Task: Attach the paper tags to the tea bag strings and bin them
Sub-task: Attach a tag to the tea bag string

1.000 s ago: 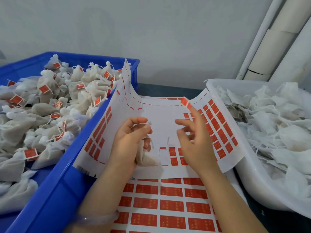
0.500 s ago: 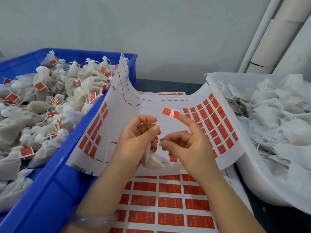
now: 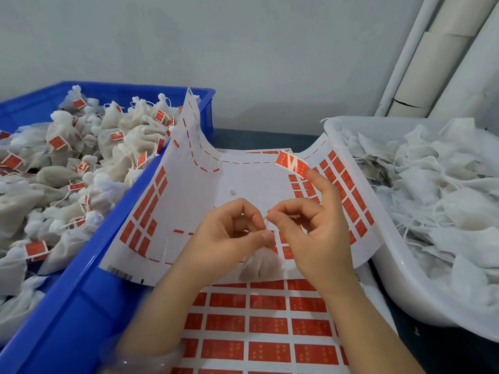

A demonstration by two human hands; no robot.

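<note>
Both hands now meet over the peeled sheet (image 3: 243,182). Your left hand (image 3: 226,238) curls around the tea bag (image 3: 259,269), which hangs just under your palm, thumb pressed to fingertip on top. Your right hand (image 3: 318,233) has closed the gap: a second ago it sat apart with its fingers loose, and now its thumb and one curled finger pinch the string (image 3: 267,221) right beside your left fingertips. The red tag (image 3: 291,161) rides on the tip of your raised finger, clear of the sheet, just as it did a second ago, and it's not on the string yet.

So the tag is picked and the string is caught. What's left, I'd say, is bringing that tag down and folding it around the string. The thread is fine and hard to see, so keep it taut.

After that the bag goes left, into the blue bin (image 3: 81,292) with the other tagged ones. The white tub (image 3: 391,279) on your right holds the untagged bags, and a full sheet of tags (image 3: 270,325) waits below your wrists.
</note>
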